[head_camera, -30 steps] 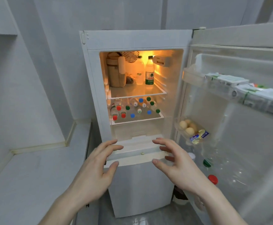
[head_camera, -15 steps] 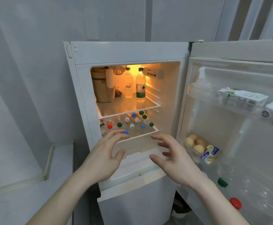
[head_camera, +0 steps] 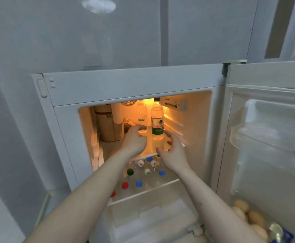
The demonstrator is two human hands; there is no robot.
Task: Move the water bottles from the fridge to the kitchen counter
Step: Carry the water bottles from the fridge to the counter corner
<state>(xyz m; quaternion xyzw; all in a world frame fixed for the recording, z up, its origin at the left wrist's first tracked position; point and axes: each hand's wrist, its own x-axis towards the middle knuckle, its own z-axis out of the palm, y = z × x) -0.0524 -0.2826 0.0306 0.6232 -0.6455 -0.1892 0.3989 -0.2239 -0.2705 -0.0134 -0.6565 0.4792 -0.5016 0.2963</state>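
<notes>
- Grey walls stand all around the white fridge (head_camera: 132,85), and its door (head_camera: 266,137) hangs open on the right side.
- Yellow light glows inside, over the top shelf (head_camera: 108,148).
- I see two tall water bottles standing there: the green-label bottle (head_camera: 157,120) in front, and the pale bottle (head_camera: 142,118) just beside it on the left.
- My left hand (head_camera: 134,141) is open, with bent fingers near the bottom of the pale bottle. I cannot tell if it touches yet.
- My right hand (head_camera: 173,151) is open wide too, with fingers curled by the right side of the green-label bottle. It holds nothing.
- Lots of small bottles (head_camera: 143,174) lie on the shelf below, showing red, blue, green and white caps.
- A brown bag (head_camera: 108,123) stands at the left of the top shelf, near my left hand.
- Eggs (head_camera: 248,214) sit in the door rack, low on the right.
- I think the next step is to grab a tall bottle in each hand.
- Cold bottles may be wet, so one could slip and fall on the small bottles.
- If I bump one tall bottle, it could knock the other one over.
- My elbow could hit the door rack and shake the eggs.
</notes>
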